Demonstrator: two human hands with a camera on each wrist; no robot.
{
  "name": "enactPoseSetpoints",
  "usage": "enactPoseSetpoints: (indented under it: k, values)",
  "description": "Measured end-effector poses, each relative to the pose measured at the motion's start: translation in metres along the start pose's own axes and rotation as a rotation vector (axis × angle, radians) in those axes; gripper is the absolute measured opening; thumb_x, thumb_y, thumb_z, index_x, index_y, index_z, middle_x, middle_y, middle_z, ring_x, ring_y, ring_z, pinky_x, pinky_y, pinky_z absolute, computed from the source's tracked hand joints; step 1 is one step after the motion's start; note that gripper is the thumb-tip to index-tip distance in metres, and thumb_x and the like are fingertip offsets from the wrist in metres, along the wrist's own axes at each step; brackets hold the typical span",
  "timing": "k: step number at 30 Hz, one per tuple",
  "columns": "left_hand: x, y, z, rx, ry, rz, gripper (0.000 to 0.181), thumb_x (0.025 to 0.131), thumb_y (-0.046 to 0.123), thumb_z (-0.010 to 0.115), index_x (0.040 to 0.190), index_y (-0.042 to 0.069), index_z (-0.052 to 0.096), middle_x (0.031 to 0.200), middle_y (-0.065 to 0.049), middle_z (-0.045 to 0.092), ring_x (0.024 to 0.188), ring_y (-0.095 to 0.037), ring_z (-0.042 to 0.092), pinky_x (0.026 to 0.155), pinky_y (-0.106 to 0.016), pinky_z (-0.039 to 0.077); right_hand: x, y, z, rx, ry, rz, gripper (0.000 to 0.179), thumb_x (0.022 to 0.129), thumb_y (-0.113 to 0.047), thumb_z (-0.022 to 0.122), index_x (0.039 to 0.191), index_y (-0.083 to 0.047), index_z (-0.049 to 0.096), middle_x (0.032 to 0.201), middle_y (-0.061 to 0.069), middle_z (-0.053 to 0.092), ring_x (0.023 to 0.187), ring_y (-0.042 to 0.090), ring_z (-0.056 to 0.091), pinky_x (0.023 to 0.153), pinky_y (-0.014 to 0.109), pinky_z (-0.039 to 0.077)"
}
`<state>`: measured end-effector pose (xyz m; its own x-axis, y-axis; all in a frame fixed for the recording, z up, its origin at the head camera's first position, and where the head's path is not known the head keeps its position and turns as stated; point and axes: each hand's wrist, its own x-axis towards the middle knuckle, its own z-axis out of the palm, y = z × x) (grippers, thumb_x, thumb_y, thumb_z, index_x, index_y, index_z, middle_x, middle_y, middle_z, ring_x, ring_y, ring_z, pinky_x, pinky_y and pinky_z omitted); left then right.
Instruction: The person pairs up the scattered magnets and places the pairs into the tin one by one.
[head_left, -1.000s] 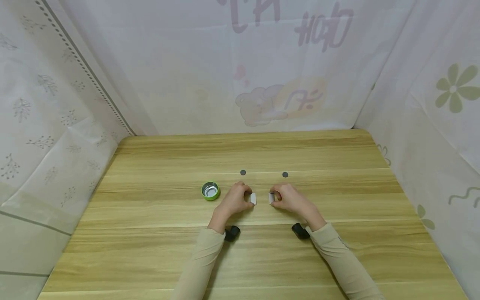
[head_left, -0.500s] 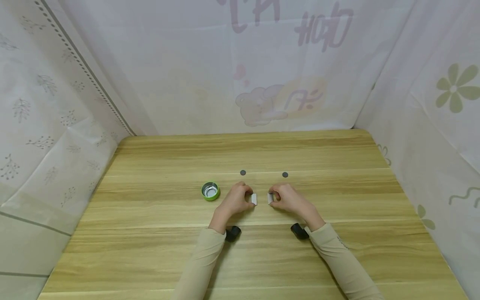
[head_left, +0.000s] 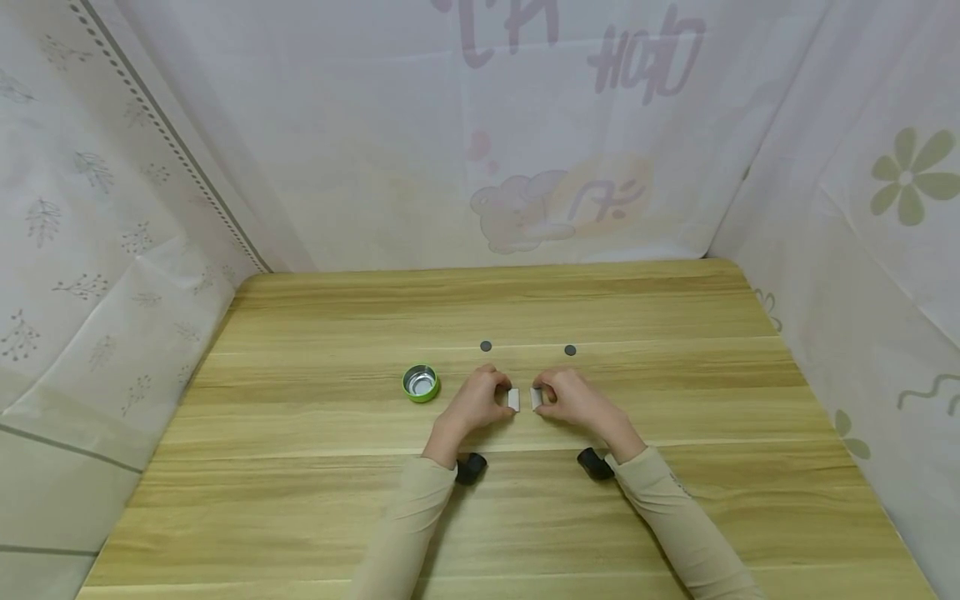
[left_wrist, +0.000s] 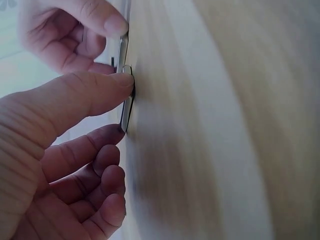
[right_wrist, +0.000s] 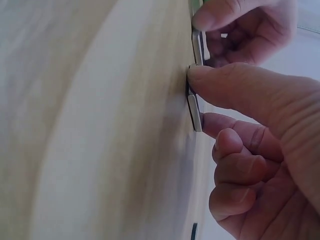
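In the head view my left hand (head_left: 474, 402) pinches a small flat whitish rectangular piece (head_left: 513, 400) between thumb and fingers. Facing it, my right hand (head_left: 576, 398) holds a similar whitish piece (head_left: 536, 398) by its two ends. A narrow gap separates the two pieces, which lie low at the tabletop. From the side, the left wrist view shows the left piece (left_wrist: 128, 107) as thin, with a dark lower face. The right wrist view shows the right piece (right_wrist: 194, 111) equally thin, between thumb and index finger. Fingers cover part of both pieces.
Behind the hands lie two small dark round discs, one on the left (head_left: 486, 346) and one on the right (head_left: 570, 350). A round green tin (head_left: 421, 396) with a silver inside stands left of my left hand. Patterned cloth (head_left: 360, 167) surrounds the wooden table (head_left: 337, 517).
Both hands have slid slightly toward each other, each with its whitish piece, so the gap between the pieces is narrower. The tin and the discs have stayed in place.
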<state>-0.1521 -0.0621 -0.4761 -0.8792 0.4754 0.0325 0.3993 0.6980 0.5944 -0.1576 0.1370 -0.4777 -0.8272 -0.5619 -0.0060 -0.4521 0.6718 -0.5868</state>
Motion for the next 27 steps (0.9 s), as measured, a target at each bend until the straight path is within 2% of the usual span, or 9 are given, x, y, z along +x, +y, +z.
enactPoseSetpoints:
  k: [8, 17, 22, 27]
  values:
    - [0.0058, 0.0089, 0.0067, 0.019, -0.022, -0.043, 0.032, 0.07, 0.009, 0.08, 0.097, -0.002, 0.068, 0.087, -0.007, 0.056, 0.081, -0.019, 0.051, 0.075, -0.031, 0.048, 0.0042, -0.0053, 0.0036, 0.011, -0.01, 0.01, 0.029, 0.076, -0.007, 0.075, 0.1, 0.003, 0.064, 0.068, 0.003, 0.052, 0.06, 0.008, 0.042, 0.051, 0.018, 0.035]
    - [0.0057, 0.0069, 0.0059, 0.002, -0.019, -0.035, 0.032, 0.07, 0.01, 0.08, 0.098, -0.002, 0.068, 0.088, -0.008, 0.056, 0.082, -0.02, 0.052, 0.077, -0.032, 0.048, 0.0048, -0.0084, 0.0028, -0.031, 0.003, 0.004, 0.03, 0.074, -0.009, 0.077, 0.099, 0.002, 0.064, 0.082, 0.004, 0.055, 0.07, 0.013, 0.047, 0.058, 0.022, 0.042]
    - [0.0063, 0.0055, 0.0069, -0.006, -0.018, -0.028, 0.032, 0.07, 0.009, 0.08, 0.097, -0.003, 0.068, 0.089, -0.009, 0.056, 0.082, -0.02, 0.053, 0.076, -0.033, 0.049, 0.0044, -0.0074, 0.0028, -0.04, 0.019, -0.036, 0.029, 0.073, -0.005, 0.076, 0.097, 0.005, 0.062, 0.085, 0.008, 0.055, 0.068, 0.014, 0.046, 0.057, 0.022, 0.042]
    - [0.0063, 0.0055, 0.007, -0.008, -0.017, -0.023, 0.033, 0.069, 0.009, 0.08, 0.097, -0.003, 0.068, 0.089, -0.009, 0.057, 0.083, -0.021, 0.053, 0.077, -0.033, 0.049, 0.005, -0.0076, 0.0022, -0.042, 0.011, -0.032, 0.031, 0.072, -0.006, 0.077, 0.097, 0.005, 0.062, 0.085, 0.007, 0.053, 0.066, 0.012, 0.045, 0.055, 0.021, 0.041]
